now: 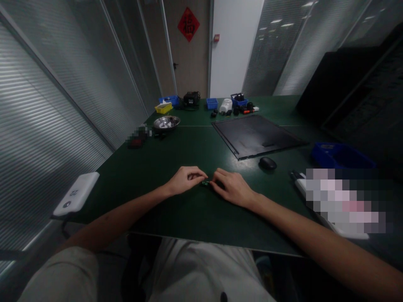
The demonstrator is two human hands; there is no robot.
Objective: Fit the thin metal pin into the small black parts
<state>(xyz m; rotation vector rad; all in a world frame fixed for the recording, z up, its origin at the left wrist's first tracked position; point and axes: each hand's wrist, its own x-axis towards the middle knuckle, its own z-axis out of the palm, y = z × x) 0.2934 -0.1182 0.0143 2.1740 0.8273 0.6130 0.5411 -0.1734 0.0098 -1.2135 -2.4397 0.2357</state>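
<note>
A small green piece, like a tiny circuit board, lies between my two hands over the dark green table. My left hand comes from the left, its thumb and fingers pinched together at the piece's left and upper edge. From the right, my right hand reaches in with curled fingers, thumb and forefinger closed at the right end of the piece, where a thin light bit shows. The fingertips are too small to show exactly what each pinch holds.
A black mouse sits to the right, below a black mat. A metal bowl is at back left; blue trays stand far back. A white device rests at the left edge, a blue bin at right.
</note>
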